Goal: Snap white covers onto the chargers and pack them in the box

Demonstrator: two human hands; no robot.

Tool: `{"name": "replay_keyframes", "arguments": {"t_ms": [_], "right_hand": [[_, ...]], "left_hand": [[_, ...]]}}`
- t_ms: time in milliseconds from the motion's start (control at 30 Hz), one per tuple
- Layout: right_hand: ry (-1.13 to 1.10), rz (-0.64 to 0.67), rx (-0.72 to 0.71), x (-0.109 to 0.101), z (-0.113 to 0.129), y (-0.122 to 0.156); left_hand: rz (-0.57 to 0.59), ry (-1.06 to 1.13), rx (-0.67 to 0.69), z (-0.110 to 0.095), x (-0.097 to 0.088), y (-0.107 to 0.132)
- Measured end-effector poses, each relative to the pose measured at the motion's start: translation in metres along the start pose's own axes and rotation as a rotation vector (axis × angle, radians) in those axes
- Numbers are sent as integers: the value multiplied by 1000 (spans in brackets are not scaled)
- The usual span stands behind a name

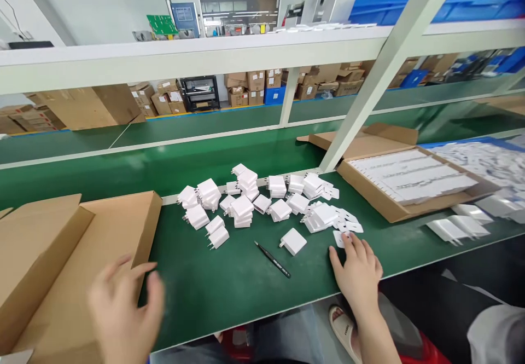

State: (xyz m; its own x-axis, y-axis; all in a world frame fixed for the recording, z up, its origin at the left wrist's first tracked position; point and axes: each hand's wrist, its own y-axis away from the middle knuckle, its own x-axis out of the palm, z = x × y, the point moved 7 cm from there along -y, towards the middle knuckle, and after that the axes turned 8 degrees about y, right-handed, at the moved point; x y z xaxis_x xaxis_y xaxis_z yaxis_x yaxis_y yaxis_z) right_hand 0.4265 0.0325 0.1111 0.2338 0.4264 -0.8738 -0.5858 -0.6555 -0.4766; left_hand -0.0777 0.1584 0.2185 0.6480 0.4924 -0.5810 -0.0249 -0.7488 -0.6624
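Note:
My left hand (125, 304), smeared by motion, hovers over the open cardboard box (104, 227) at the left. Its thumb and fingers are apart, with nothing visible between them. On the green bench my right hand (357, 268) lies with fingers spread, the tips touching a small flat white piece (338, 239). More flat white pieces (346, 220) overlap just beyond those fingertips. A single white charger (293, 242) sits left of my right hand, and black tweezers (273, 260) lie beside it. Several other white chargers (241, 211) are heaped farther back, some stacked, many with prongs showing.
At the right stands a cardboard box (369, 191) holding rows of white pieces. Several white chargers (455, 228) lie in front of it, near a seated person (463, 293). A slanted metal post (369, 90) rises behind the bench to a shelf (205, 60).

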Motion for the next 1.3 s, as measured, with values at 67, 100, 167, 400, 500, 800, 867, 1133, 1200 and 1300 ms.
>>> {"name": "replay_keyframes", "arguments": {"t_ms": [67, 100, 167, 400, 500, 800, 867, 1133, 1200, 1300], "right_hand": [[-58, -20, -56, -2, 5, 8], [-105, -31, -81, -4, 8, 12], [-204, -32, -138, -8, 15, 21], [-419, 32, -353, -13, 49, 42], [-468, 64, -299, -11, 53, 39], [-603, 69, -161, -22, 39, 22], [-668, 7, -102, -35, 37, 22], [-956, 225, -407, -66, 150, 71], [-1002, 275, -474, -64, 179, 81], [-1042, 305, -477, -54, 202, 82]], "left_hand": [[63, 48, 120, -48, 45, -6], [117, 54, 146, -62, 68, -8], [227, 17, 183, -76, 110, -9], [440, -152, 176, -60, 176, -1], [461, -12, 145, -54, 173, 6], [459, 703, -374, -15, 133, 40], [460, 897, -501, -17, 129, 55], [491, 1182, -467, -68, 117, 87], [464, 1193, -438, -74, 112, 88], [425, 1193, -409, -77, 104, 88]]}}
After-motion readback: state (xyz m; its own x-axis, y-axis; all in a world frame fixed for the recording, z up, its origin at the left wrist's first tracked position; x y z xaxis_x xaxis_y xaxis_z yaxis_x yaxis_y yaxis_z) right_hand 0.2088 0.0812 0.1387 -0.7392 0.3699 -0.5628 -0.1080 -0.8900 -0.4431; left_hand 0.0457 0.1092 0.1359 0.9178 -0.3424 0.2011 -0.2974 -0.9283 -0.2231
